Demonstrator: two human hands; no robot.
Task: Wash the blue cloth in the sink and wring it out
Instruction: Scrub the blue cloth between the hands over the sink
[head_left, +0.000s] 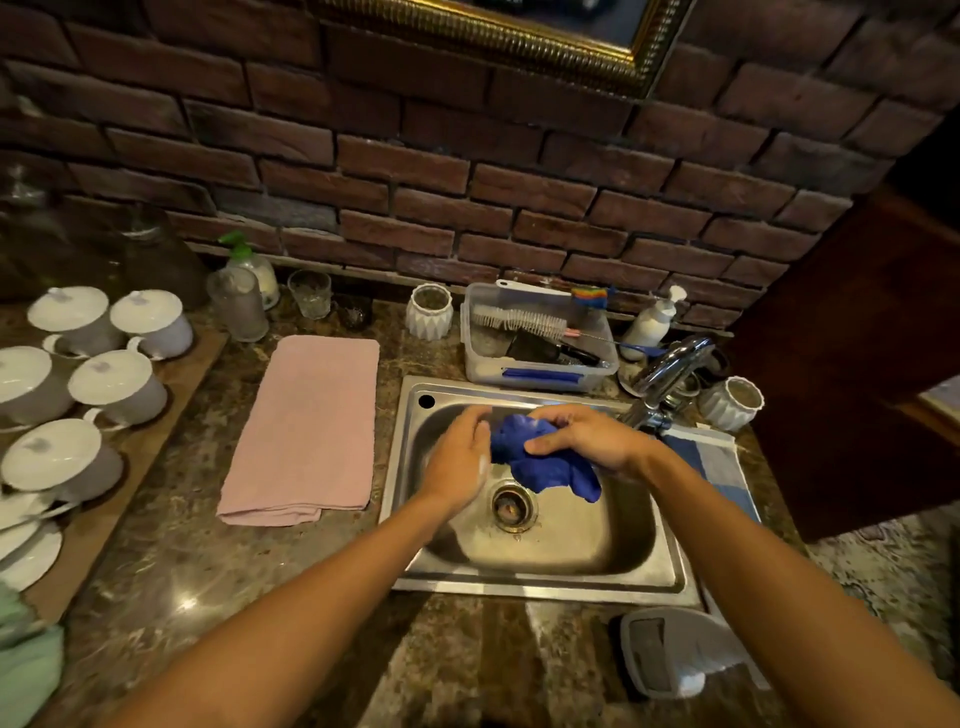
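Crumpled, wet royal-blue cloth (540, 457) bunched over the stainless-steel sink (660, 566), gripped by the curled right hand (582, 436), touched by the left hand (460, 457) with fingers fairly straight; probably soft, limp, water-heavy, best grasped at both ends for wringing.

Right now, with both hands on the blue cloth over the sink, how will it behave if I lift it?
The blue cloth is probably floppy: it bunches between the left hand and right hand, one end drooping over the sink. It is likely wet, so heavier and prone to drip.
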